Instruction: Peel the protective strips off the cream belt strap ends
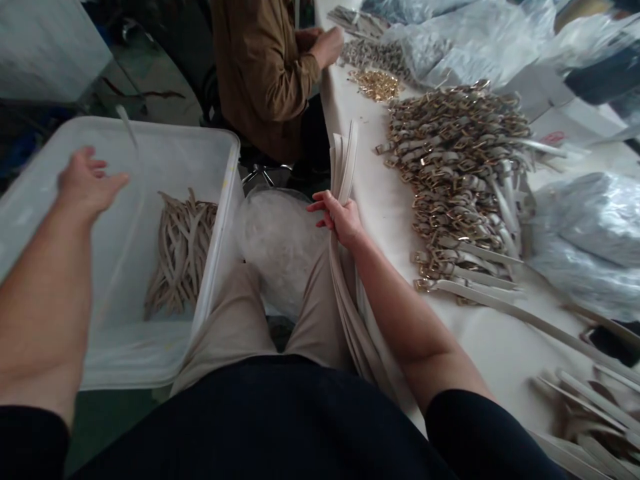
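My right hand (339, 217) is closed round a bunch of long cream straps (344, 163) that stand up above the fist and trail down along my thigh beside the table edge. My left hand (85, 183) hovers over the translucent plastic bin (220, 200) on my left, fingers loosely spread and holding nothing. A thin strap (127, 127) blurs in the air just above the bin. In the bin lies a pile of beige straps (181, 250).
A big heap of straps with gold buckles (460, 173) covers the white table (480, 333), with loose gold buckles (376, 85) farther back. Plastic bags (585, 240) lie at right. Another person in a brown jacket (260, 67) sits ahead. A clear bag (280, 240) rests by my knees.
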Demonstrator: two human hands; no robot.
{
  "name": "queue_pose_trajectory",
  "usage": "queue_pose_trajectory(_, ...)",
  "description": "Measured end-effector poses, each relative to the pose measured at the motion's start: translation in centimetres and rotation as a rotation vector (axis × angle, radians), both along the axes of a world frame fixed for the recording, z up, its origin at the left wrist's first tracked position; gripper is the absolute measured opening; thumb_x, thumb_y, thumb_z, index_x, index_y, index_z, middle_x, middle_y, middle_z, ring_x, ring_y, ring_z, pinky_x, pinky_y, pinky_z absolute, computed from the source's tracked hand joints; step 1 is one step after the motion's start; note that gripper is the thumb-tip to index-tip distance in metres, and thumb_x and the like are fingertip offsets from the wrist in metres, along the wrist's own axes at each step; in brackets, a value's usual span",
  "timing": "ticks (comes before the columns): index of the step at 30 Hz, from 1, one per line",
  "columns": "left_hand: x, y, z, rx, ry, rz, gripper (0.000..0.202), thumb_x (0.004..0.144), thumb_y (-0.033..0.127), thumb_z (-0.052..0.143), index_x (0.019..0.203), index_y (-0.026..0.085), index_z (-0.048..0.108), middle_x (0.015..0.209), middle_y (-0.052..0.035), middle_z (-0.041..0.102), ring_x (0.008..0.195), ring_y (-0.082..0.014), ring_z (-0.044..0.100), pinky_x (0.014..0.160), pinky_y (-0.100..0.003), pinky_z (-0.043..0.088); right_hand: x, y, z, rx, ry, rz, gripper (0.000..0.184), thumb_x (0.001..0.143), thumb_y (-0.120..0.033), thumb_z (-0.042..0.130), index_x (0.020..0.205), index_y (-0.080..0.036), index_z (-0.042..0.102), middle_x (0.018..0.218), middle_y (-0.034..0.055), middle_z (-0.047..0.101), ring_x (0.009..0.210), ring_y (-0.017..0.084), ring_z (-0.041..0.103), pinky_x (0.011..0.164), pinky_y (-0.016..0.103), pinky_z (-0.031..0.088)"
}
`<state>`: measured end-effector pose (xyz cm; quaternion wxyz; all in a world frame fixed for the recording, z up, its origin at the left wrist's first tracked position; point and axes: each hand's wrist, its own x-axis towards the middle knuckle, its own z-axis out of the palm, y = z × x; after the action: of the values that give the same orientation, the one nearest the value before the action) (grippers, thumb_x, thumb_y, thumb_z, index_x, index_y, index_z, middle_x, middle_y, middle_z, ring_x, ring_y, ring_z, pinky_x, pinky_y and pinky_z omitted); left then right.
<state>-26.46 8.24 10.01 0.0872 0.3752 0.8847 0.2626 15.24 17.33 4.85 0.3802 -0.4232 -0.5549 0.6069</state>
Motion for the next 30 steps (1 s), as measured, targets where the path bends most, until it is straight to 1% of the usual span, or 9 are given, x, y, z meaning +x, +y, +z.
queue_pose_trajectory(3, 4.7, 3.0, -5.3, -0.114, -0.266, -0.217, 0.061, 0.099, 0.034, 0.027, 0.138, -0.011, 0.038, 0.132, -0.0168, 0.062, 0.121, -0.0285, 0.059, 0.089, -0.037, 0.043, 0.0, 0.3, -0.1, -0.01, -0.032, 0.0, 0.058, 0.092, -0.068, 0.057, 0.105, -0.013, 0.069, 0.087, 0.0055, 0.076, 0.042, 0.002, 0.035, 0.056, 0.022, 0.052)
queue_pose_trajectory(4, 6.7, 3.5, -7.4, -0.194, -0.367, -0.33, 0.059, 0.098, 0.034, 0.031, 0.136, -0.011, 0.042, 0.131, -0.0186, 0.064, 0.119, -0.0259, 0.061, 0.089, -0.032, 0.044, -0.1, 0.3, -0.1, -0.014, -0.038, 0.004, 0.058, 0.093, -0.068, 0.057, 0.106, -0.012, 0.069, 0.087, 0.0053, 0.076, 0.042, 0.002, 0.035, 0.056, 0.021, 0.052)
queue_pose_trajectory(7, 12.4, 4.4, -13.8, -0.386, -0.43, -0.435, 0.044, 0.09, 0.035, 0.054, 0.111, -0.001, 0.067, 0.109, -0.0155, 0.076, 0.099, -0.021, 0.071, 0.081, -0.025, 0.052, -0.5, 0.5, 0.0, -0.028, -0.043, 0.018, 0.057, 0.094, -0.066, 0.057, 0.105, -0.011, 0.069, 0.085, 0.0052, 0.075, 0.041, 0.002, 0.035, 0.054, 0.021, 0.053)
queue_pose_trajectory(11, 16.7, 4.1, -21.2, -0.626, -0.389, -0.508, 0.017, 0.078, 0.029, 0.071, 0.072, 0.013, 0.072, 0.077, -0.0131, 0.076, 0.086, -0.0255, 0.073, 0.079, -0.031, 0.053, -0.7, 0.5, 0.0, -0.046, -0.044, 0.028, 0.057, 0.092, -0.067, 0.059, 0.104, -0.012, 0.068, 0.084, 0.0044, 0.075, 0.042, 0.001, 0.036, 0.052, 0.019, 0.052)
queue_pose_trajectory(14, 17.5, 2.9, -24.7, -0.726, -0.294, -0.511, 0.017, 0.075, 0.03, 0.077, 0.07, 0.014, 0.071, 0.077, -0.018, 0.074, 0.101, -0.0339, 0.07, 0.088, -0.036, 0.049, -0.8, 0.6, -0.2, -0.055, -0.04, 0.038, 0.057, 0.092, -0.068, 0.059, 0.103, -0.012, 0.068, 0.084, 0.0043, 0.074, 0.042, 0.001, 0.038, 0.051, 0.018, 0.051)
queue_pose_trajectory(19, 17.5, 1.2, -27.6, -0.767, -0.195, -0.49, 0.031, 0.076, 0.034, 0.079, 0.095, 0.01, 0.071, 0.111, -0.0266, 0.071, 0.121, -0.0397, 0.061, 0.097, -0.04, 0.046, -0.8, 0.8, -0.4, -0.078, -0.038, 0.036, 0.054, 0.093, -0.064, 0.06, 0.104, -0.012, 0.067, 0.084, 0.004, 0.074, 0.042, 0.001, 0.039, 0.05, 0.017, 0.05)
queue_pose_trajectory(22, 17.4, 1.0, -28.4, -0.763, -0.209, -0.495, 0.022, 0.079, 0.025, 0.075, 0.093, 0.008, 0.071, 0.113, -0.024, 0.071, 0.12, -0.0349, 0.063, 0.097, -0.036, 0.045, -0.8, 0.8, -0.5, -0.091, -0.041, 0.035, 0.049, 0.095, -0.059, 0.06, 0.105, -0.012, 0.068, 0.085, 0.0038, 0.074, 0.043, 0.001, 0.039, 0.051, 0.017, 0.05)
queue_pose_trajectory(25, 17.6, 1.7, -28.8, -0.7, -0.221, -0.449, 0.025, 0.089, 0.031, 0.067, 0.097, 0.007, 0.07, 0.109, -0.0214, 0.073, 0.114, -0.0314, 0.066, 0.093, -0.034, 0.046, -0.8, 0.7, -0.5, -0.103, -0.04, 0.033, 0.043, 0.097, -0.053, 0.061, 0.105, -0.012, 0.069, 0.086, 0.0043, 0.074, 0.043, 0.002, 0.04, 0.051, 0.019, 0.05)
queue_pose_trajectory(30, 18.9, 4.1, -29.0, -0.499, -0.188, -0.304, 0.06, 0.094, 0.046, 0.062, 0.138, 0.007, 0.051, 0.117, -0.0218, 0.071, 0.11, -0.0308, 0.067, 0.089, -0.037, 0.049, -0.8, 0.6, -0.3, -0.116, -0.015, 0.009, 0.033, 0.096, -0.044, 0.063, 0.1, -0.012, 0.069, 0.08, 0.0023, 0.074, 0.039, 0.001, 0.038, 0.048, 0.019, 0.05)
